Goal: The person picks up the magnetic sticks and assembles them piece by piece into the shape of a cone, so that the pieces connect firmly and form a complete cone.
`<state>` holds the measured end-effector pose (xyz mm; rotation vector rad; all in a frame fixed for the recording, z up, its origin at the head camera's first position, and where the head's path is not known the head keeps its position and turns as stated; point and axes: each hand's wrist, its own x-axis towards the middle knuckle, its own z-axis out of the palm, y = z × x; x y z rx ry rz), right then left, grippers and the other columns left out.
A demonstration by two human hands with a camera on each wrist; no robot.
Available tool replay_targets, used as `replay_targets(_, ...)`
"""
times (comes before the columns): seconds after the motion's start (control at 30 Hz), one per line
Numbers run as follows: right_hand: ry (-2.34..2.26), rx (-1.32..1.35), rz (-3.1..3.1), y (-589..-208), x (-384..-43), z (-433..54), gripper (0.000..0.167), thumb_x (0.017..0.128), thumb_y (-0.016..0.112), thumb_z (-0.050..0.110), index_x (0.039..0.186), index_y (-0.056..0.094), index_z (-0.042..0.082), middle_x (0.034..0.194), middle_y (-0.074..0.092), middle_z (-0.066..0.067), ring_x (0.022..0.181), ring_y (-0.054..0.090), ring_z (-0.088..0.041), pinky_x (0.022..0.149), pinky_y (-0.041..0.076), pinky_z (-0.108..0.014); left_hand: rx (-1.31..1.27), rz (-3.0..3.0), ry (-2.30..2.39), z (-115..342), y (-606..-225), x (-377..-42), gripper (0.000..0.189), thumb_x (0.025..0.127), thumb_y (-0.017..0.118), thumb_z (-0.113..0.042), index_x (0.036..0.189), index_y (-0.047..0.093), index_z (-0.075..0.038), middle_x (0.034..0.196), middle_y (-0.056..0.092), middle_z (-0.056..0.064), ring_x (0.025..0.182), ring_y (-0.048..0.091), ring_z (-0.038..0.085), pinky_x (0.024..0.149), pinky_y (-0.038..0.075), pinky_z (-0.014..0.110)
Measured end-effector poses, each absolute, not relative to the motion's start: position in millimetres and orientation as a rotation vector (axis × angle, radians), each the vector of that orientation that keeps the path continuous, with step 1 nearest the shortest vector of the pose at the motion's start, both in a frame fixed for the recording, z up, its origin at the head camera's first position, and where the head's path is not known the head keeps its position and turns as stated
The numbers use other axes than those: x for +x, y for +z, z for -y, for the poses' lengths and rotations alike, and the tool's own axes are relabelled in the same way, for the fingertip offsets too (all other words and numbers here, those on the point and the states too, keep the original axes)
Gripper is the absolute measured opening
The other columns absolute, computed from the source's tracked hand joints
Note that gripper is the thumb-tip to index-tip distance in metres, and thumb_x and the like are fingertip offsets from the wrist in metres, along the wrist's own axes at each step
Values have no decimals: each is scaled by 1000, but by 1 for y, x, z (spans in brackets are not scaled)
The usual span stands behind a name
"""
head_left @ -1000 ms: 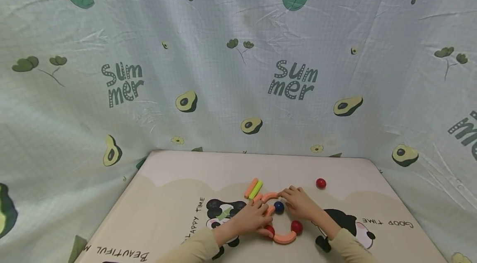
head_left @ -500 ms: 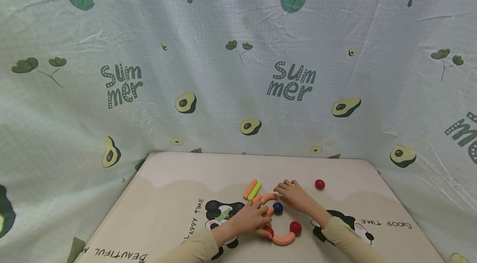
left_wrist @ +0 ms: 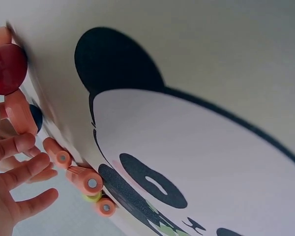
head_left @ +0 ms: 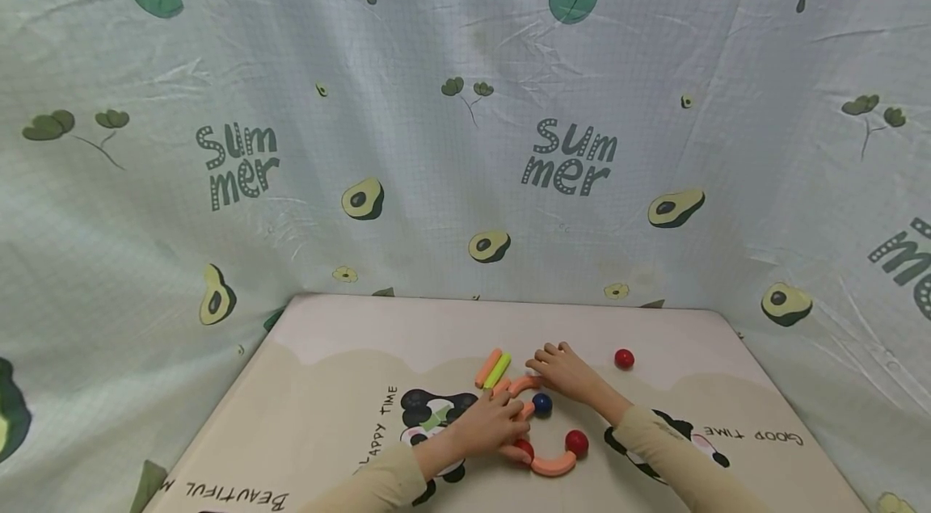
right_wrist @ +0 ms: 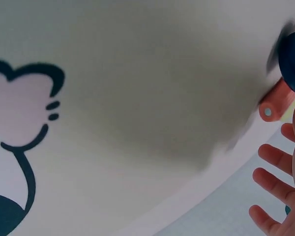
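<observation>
In the head view my left hand [head_left: 487,426] is at the left side of an unfinished-looking loop of magnetic sticks and balls. Its thumb touches a red ball [head_left: 524,448], and its index finger lies on an orange magnetic stick [left_wrist: 20,112] joined to that ball, apparently pinching it; the thumb's far side is hidden. My right hand [head_left: 570,376] hovers at the loop's far side with fingers spread, its thumb near the end of a curved orange stick [head_left: 525,385]. A blue ball [head_left: 541,405] sits inside the loop. At the near side, another curved orange stick [head_left: 554,464] joins a second red ball [head_left: 577,443].
A straight orange stick [head_left: 489,367] and a yellow-green stick [head_left: 498,371] lie side by side beyond my left hand. One loose red ball [head_left: 624,359] rests at the far right. The panda-printed table [head_left: 327,416] ends at a patterned curtain [head_left: 436,133].
My right hand has shifted left and away from me, past the end of the far curved stick. The left hand keeps its place, and the balls and sticks look unmoved.
</observation>
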<state>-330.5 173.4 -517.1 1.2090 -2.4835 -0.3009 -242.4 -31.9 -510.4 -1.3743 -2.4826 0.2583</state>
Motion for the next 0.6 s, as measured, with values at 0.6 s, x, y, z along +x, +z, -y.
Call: replay_targets(0.6,-299,1243,2490,-522,-336,-168,20,86,48,45,92,57,28,83,53,4,76,44,-12,65,37,-30,-1376,2494,264,32,-508,-241,42,83,36,-63,99,62,-33,91,50,-8,87,44,10,75,44,31)
